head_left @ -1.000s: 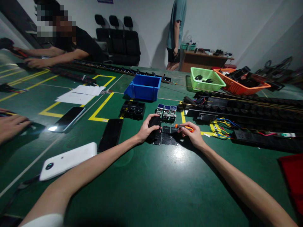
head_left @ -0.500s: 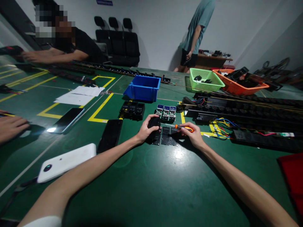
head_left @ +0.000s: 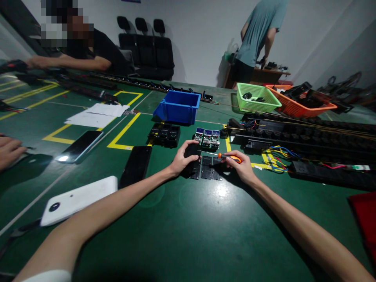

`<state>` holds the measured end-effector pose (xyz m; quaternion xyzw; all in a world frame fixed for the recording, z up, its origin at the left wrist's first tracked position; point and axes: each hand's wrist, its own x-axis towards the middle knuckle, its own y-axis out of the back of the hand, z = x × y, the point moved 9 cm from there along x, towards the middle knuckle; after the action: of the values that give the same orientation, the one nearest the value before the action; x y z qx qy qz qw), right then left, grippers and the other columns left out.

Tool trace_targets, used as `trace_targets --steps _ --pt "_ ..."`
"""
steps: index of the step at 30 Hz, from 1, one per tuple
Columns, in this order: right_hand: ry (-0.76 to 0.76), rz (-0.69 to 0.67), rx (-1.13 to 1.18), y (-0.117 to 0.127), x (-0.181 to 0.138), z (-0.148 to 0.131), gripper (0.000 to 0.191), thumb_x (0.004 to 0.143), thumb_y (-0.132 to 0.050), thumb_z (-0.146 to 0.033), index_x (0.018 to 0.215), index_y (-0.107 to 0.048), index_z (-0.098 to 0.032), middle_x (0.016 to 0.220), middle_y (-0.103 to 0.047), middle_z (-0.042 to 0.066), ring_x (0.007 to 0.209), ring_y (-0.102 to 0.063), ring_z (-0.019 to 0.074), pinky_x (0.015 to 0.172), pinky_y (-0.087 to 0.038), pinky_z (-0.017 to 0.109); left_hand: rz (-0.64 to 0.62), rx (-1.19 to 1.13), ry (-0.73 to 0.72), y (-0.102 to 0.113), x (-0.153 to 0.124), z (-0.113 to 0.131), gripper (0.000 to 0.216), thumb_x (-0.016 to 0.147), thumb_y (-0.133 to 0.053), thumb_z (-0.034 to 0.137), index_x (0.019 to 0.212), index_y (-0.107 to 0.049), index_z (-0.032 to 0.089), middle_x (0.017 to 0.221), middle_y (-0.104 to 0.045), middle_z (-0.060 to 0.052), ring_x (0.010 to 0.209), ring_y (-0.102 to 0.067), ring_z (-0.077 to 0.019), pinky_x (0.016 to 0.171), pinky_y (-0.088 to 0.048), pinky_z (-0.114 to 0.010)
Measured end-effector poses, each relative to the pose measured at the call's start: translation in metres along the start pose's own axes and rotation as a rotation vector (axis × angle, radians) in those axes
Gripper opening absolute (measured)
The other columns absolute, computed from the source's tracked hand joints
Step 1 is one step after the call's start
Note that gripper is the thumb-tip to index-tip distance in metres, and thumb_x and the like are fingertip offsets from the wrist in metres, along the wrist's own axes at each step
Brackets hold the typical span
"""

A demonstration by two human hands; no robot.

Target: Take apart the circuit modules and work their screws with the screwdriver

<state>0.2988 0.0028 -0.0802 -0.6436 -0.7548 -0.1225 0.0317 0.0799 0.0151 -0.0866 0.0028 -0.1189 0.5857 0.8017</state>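
Note:
My left hand [head_left: 182, 159] is closed around a black plastic case [head_left: 192, 151], tilted above the table. In my right hand [head_left: 239, 164] is a screwdriver [head_left: 234, 158] with an orange and black handle. Its thin shaft points left, and the tip meets or nearly meets the edge of the case; I cannot tell which. Below the hands lie several flat black plates [head_left: 206, 167] side by side. Just behind them stands a row of small circuit boards with screens [head_left: 208, 138]. A black housing with several bays [head_left: 163, 134] sits to the left of the boards.
Behind are a blue bin [head_left: 179, 107], a green basket [head_left: 257, 98] and an orange basket [head_left: 299, 103]. Long black assemblies with wires [head_left: 282, 135] lie right. Two phones [head_left: 135, 166], a white device [head_left: 80, 199] and papers [head_left: 95, 115] lie left. A co-worker's hand [head_left: 11, 150] rests at the left edge.
My hands keep nearly the same pose on the case and screwdriver. The standing person at the back has moved right and turned toward the side table. The view has shifted slightly.

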Motion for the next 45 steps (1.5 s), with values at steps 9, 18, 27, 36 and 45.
trace_targets --steps 9,18,27,36,45 --pt "0.010 0.006 -0.016 0.000 0.000 -0.001 0.020 0.080 -0.069 -0.034 0.095 -0.068 -0.020 0.078 -0.070 0.001 0.059 -0.059 0.0118 0.054 -0.048 0.024 -0.008 0.007 -0.010 -0.001 0.000 0.001 0.055 0.074 -0.071 0.032 0.123 -0.046 0.024 0.096 -0.064 -0.004 0.083 -0.069 -0.0220 0.071 -0.056 -0.034" --pt "0.009 0.003 -0.022 0.000 0.000 0.001 0.022 0.081 -0.069 -0.035 0.097 -0.068 -0.021 0.080 -0.071 0.002 0.059 -0.059 0.0115 0.055 -0.048 0.024 0.009 0.042 -0.035 0.000 0.000 0.003 0.058 0.075 -0.072 0.032 0.126 -0.046 0.023 0.105 -0.064 -0.006 0.086 -0.069 -0.0213 0.079 -0.056 -0.037" --pt "0.015 0.023 -0.036 0.002 0.000 -0.001 0.022 0.080 -0.069 -0.036 0.096 -0.069 -0.021 0.080 -0.070 0.001 0.059 -0.058 0.0108 0.055 -0.047 0.023 0.041 0.090 -0.080 0.001 0.001 0.005 0.060 0.074 -0.073 0.034 0.128 -0.047 0.024 0.120 -0.059 -0.008 0.090 -0.069 -0.0207 0.087 -0.055 -0.041" --pt "0.002 0.019 -0.014 0.001 -0.001 0.000 0.023 0.081 -0.069 -0.035 0.097 -0.068 -0.019 0.077 -0.072 0.002 0.058 -0.058 0.0104 0.054 -0.047 0.023 0.108 0.174 -0.186 0.006 -0.001 0.018 0.056 0.071 -0.076 0.034 0.122 -0.056 0.022 0.121 -0.060 -0.009 0.111 -0.061 -0.0256 0.098 -0.048 -0.043" --pt "0.002 -0.014 -0.047 -0.003 -0.001 -0.002 0.026 0.082 -0.066 -0.039 0.097 -0.065 -0.018 0.070 -0.065 0.000 0.055 -0.053 0.0106 0.052 -0.042 0.024 0.106 0.304 -0.190 0.006 -0.004 0.017 0.047 0.078 -0.069 0.034 0.122 -0.057 0.024 0.127 -0.055 -0.009 0.118 -0.055 -0.0269 0.104 -0.042 -0.045"
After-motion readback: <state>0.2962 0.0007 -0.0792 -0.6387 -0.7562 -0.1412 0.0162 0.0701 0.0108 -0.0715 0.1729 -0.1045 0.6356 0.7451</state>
